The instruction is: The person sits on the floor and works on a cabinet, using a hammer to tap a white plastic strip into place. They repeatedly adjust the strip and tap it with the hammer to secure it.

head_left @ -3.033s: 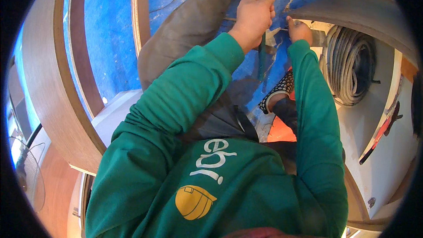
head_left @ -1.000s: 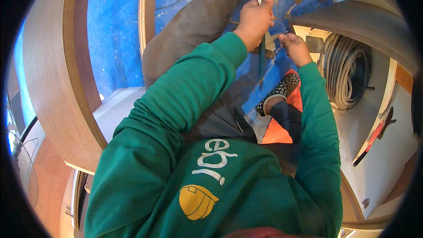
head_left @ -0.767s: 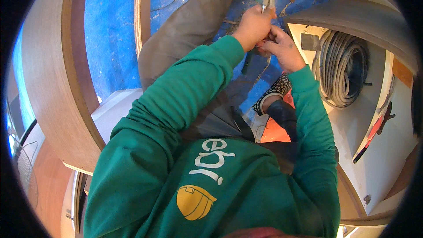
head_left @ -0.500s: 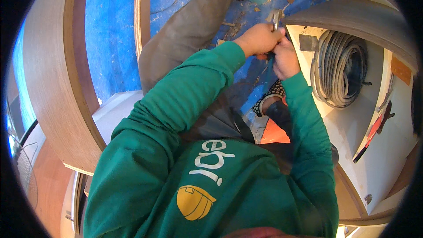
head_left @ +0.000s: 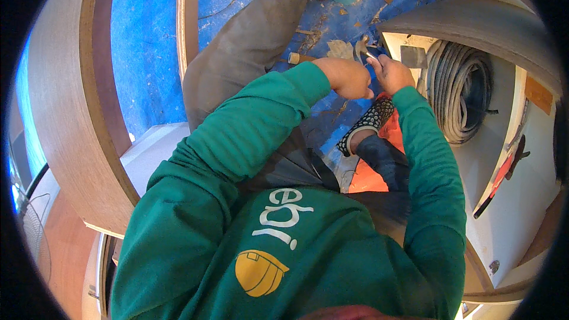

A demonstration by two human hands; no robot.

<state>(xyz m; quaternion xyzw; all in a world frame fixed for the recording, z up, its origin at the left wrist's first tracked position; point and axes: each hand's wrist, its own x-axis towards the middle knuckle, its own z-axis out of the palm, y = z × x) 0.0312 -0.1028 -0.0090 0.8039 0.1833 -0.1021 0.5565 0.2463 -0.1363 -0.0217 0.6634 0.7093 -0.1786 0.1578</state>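
Observation:
My right hand point(head_left: 393, 74) is closed around the handle of a small hammer point(head_left: 361, 49). The hammer's curved metal head points left, just above my left hand. My left hand point(head_left: 351, 78) is beside it with its fingers curled in. Whatever those fingers may be pinching is hidden or too small to name. A narrow gap separates the two hands, over the blue floor covering point(head_left: 332, 21).
An open cabinet carcass point(head_left: 468, 21) on the right holds a coil of cable or hose point(head_left: 459, 92). A red-and-black tool point(head_left: 504, 172) rests against its divider. A cylinder with a pale end point(head_left: 294, 58) and scraps point(head_left: 341, 49) lie on the floor. Curved wooden panels point(head_left: 65, 95) stand left.
My hands were together and have moved apart. My left hand has come down and slightly left; my right hand has shifted right. The hammer's head has lowered and is now in plainer view.

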